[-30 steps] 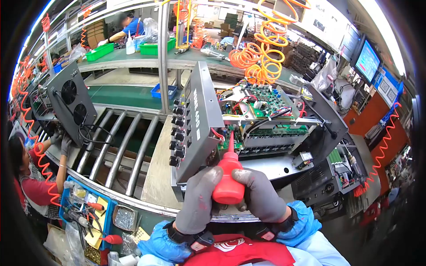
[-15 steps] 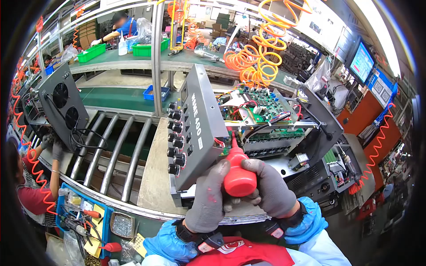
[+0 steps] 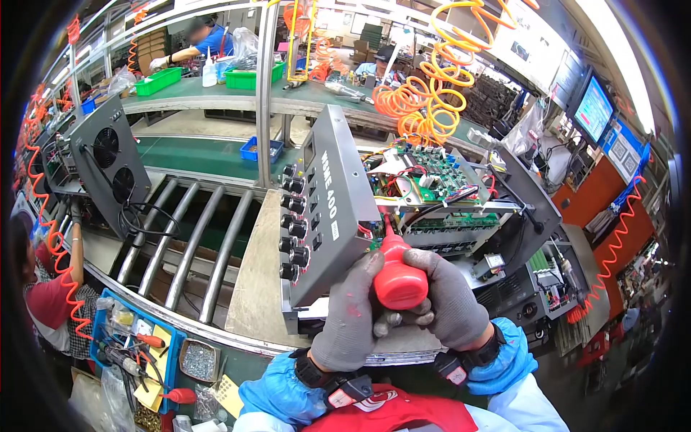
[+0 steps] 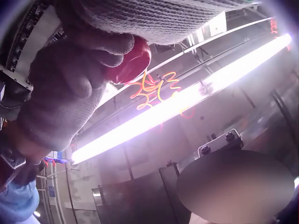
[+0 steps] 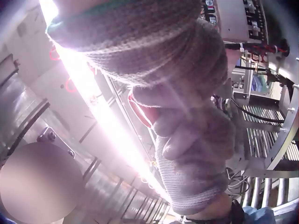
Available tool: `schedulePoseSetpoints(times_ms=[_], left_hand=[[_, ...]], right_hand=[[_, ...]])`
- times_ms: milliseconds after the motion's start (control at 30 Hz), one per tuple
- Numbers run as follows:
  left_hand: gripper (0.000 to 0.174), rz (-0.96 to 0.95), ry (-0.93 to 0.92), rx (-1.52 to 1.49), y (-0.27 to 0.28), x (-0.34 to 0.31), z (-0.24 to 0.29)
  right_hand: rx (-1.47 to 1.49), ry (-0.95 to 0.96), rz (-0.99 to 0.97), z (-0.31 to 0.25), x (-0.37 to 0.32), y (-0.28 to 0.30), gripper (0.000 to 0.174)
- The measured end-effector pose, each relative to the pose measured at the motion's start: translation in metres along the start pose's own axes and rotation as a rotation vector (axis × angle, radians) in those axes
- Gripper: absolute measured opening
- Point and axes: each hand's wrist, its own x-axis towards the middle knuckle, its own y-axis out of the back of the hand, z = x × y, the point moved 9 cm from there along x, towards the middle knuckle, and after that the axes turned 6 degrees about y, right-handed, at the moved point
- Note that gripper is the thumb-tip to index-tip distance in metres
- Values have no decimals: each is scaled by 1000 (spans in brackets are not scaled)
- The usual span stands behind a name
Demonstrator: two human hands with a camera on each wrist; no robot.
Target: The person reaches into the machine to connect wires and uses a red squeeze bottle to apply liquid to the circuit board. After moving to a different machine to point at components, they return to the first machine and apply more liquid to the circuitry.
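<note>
Both gloved hands hold a red squeeze bottle [image 3: 400,282] with a thin nozzle, one from each side. My left hand [image 3: 348,311] curls round its left side and my right hand [image 3: 455,304] round its right, fingers meeting beneath it. The bottle's base faces me and its nozzle points away, into the gap behind the grey front panel [image 3: 325,201] of an opened machine; the tip's contact point is hidden. A green circuit board [image 3: 440,176] with wires sits above that gap. In both wrist views only part of the red bottle [image 4: 134,64] shows between the grey gloves.
Metal rollers [image 3: 188,248] run left of the machine towards another unit with fans [image 3: 108,150]. A blue tray [image 3: 170,363] of tools and a box of screws [image 3: 199,360] lie at lower left. Orange coiled hoses [image 3: 448,86] hang behind. Another person [image 3: 50,291] works at far left.
Both hands have tipped the bottle so its base turns more towards me and its nozzle looks shorter. The nozzle stays in the gap behind the front panel. The head view has shifted slightly.
</note>
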Motion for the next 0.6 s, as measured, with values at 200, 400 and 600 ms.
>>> schedulePoseSetpoints(times_ms=[200, 400, 600], left_hand=[[40, 73, -200, 227, 1, -8, 9], [40, 63, 51, -124, 4, 11, -15], [43, 95, 91, -188, 7, 19, -25]], right_hand=[[6, -43, -8, 3, 2, 0, 31], [-61, 50, 24, 0, 13, 6, 33], [-37, 42, 15, 1, 14, 3, 34]])
